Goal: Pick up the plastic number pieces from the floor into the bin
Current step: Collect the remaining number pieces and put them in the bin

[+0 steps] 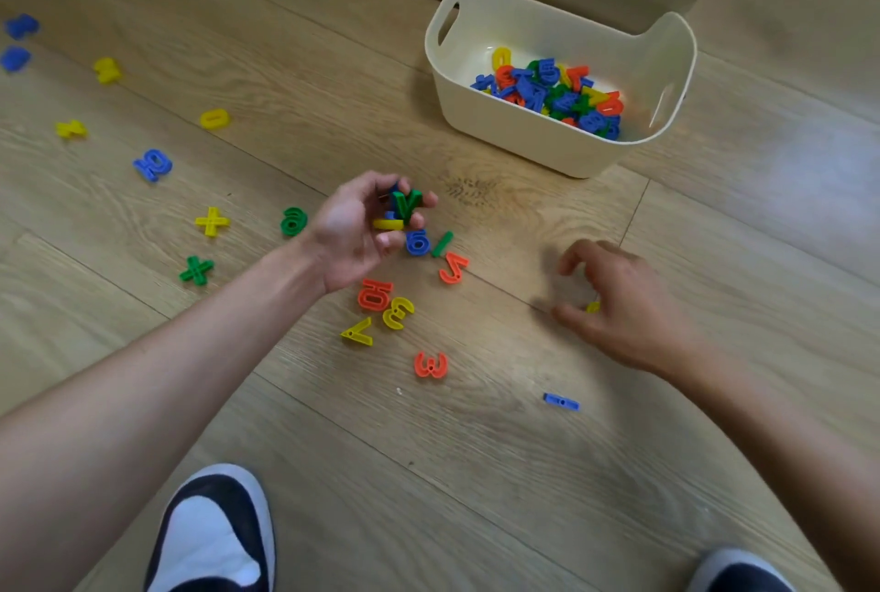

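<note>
Short of the bin [481, 125], left hand [355, 234] grips several pieces [405, 203], likely to save trips, while right hand [619, 306] pinches a yellow piece [593, 306] on the floor [476, 448].

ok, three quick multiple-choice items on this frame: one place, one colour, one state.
1. The bin stands:
A) at lower left
B) at upper right of the view
C) dead centre
2. The two plus pieces on the floor are:
A) both blue
B) yellow and green
C) both orange
3. The left hand:
A) lies flat, empty
B) grips the bin
C) holds several pieces

Key: B, it sits at upper right; B, both colours show at left; C, green, blue and yellow pieces sit in its fingers.
</note>
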The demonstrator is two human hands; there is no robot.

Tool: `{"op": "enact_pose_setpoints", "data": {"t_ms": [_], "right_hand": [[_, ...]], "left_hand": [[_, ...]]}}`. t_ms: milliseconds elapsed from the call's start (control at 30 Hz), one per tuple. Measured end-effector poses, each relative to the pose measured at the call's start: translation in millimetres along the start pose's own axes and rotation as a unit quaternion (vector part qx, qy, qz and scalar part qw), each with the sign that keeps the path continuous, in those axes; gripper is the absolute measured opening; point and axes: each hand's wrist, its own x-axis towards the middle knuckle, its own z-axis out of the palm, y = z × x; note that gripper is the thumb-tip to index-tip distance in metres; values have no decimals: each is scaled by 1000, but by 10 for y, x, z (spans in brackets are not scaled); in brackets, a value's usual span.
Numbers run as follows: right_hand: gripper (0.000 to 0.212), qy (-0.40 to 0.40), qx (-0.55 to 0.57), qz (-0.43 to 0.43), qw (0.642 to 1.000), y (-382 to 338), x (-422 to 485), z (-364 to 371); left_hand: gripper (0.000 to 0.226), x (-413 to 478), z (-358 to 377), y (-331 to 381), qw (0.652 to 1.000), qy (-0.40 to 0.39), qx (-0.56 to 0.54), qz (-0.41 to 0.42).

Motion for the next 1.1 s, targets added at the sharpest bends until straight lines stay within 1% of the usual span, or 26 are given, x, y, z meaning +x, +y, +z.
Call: {"op": "enact_pose_setpoints", "data": {"t_ms": [67,100,133,167,200,233,267,300,333,367,400,433,467,500,567,633,667,767,833,900,933,1100], "right_hand": [[44,-39,-69,30,996,137,-147,-24],[45,-51,-92,37,994,181,-207,-9],[44,-55,-105,40,992,207,-250,17],[42,-52,-109,44,992,231,-278,47],[40,-46,-106,48,992,248,-290,72],[37,-38,-99,52,993,266,-295,87],[35,-31,-89,52,994,285,-294,97],[31,-25,-77,49,995,303,-293,101],[27,-22,-63,44,997,317,-292,101],[23,-21,-50,38,998,335,-290,97],[20,-23,-41,31,998,351,-282,91],[18,-26,-35,23,999,364,-274,82],[19,-29,-30,13,999,369,-264,74],[19,-29,-25,-2,999,362,-244,65],[20,-22,-13,-46,999,294,-176,55],[21,-9,6,-91,996,125,-56,57],[20,-3,13,-112,994,18,24,67],[23,-2,5,-170,986,-350,287,154],[28,-7,-25,-177,984,-577,429,241],[30,-6,-60,-172,983,-742,522,348],[30,-1,-76,-172,982,-789,550,398],[34,13,-121,-155,980,-804,583,579]], "left_hand": [[26,22,6,-14,992,8,119,27],[27,39,3,-31,980,15,195,46],[28,58,-2,-45,959,26,274,71],[29,71,-6,-60,928,35,354,108],[30,86,-19,-72,883,43,438,162],[31,105,-48,-92,820,48,524,224],[34,116,-80,-111,746,52,606,271],[37,124,-112,-135,676,65,673,292],[41,124,-136,-152,619,82,725,289],[45,122,-158,-168,572,99,766,276],[49,112,-170,-185,530,109,798,266],[51,106,-182,-209,497,108,821,260],[52,88,-180,-226,475,102,835,259],[52,71,-178,-229,461,95,843,260],[48,69,-185,-216,450,86,849,262],[44,89,-209,-204,457,77,845,268],[43,95,-219,-197,468,73,837,275],[38,73,-223,-166,522,65,793,308],[33,63,-224,-135,557,68,763,323],[30,54,-236,-93,578,75,743,329],[30,48,-244,-84,581,76,740,331],[28,36,-256,-96,567,61,753,329]]}}
